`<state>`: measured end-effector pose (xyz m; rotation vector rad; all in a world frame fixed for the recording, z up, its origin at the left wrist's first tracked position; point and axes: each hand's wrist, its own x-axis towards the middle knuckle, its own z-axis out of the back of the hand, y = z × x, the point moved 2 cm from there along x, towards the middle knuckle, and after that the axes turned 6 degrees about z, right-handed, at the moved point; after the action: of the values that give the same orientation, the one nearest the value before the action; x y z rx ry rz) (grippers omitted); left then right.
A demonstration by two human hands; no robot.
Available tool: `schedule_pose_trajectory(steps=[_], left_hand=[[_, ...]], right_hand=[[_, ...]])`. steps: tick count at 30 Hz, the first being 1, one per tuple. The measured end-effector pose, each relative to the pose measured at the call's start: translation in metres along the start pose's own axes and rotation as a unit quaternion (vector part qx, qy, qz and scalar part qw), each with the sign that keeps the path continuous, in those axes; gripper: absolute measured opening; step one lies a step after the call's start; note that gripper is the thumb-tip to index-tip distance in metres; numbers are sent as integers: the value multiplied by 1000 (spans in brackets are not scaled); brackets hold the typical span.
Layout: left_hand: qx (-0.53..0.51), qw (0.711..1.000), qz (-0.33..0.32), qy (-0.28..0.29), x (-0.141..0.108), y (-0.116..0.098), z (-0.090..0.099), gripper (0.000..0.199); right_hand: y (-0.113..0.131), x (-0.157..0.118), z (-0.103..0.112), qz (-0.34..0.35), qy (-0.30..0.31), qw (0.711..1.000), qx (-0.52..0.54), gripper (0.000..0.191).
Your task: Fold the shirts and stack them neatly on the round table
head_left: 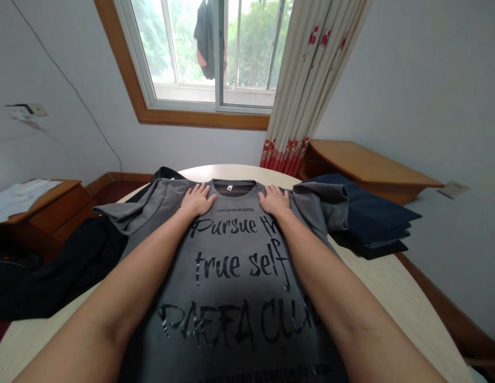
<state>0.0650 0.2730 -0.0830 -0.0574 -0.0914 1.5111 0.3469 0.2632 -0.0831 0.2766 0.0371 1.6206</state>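
Note:
A dark grey T-shirt (235,287) with black lettering lies spread front side up, its collar at the far side and its short sleeves out to both sides. My left hand (197,200) rests flat on the shirt just left of the collar, fingers spread. On the other side of the collar, my right hand (274,199) lies flat on the fabric with its fingers apart. Neither hand grips the cloth. My forearms cover parts of the shirt's sides and some letters.
Under the shirt is a pale round table (395,298). Folded dark blue clothes (375,213) are stacked at its right edge. Black clothing (83,260) hangs over the left edge. A wooden desk (371,165) stands behind on the right, beside a curtain (311,80).

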Motion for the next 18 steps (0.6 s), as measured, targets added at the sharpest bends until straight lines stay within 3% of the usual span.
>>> schedule_pose_trajectory(steps=[5, 12, 18], left_hand=[[15, 1000, -5, -6, -3, -1, 0, 72], [-2, 1000, 1, -8, -3, 0, 2, 72], [-41, 998, 2, -38, -6, -6, 5, 69]], right_hand=[[18, 1, -2, 89, -28, 996, 9, 47], [8, 3, 9, 159, -66, 984, 51, 40], [14, 5, 8, 152, -57, 985, 50, 40]])
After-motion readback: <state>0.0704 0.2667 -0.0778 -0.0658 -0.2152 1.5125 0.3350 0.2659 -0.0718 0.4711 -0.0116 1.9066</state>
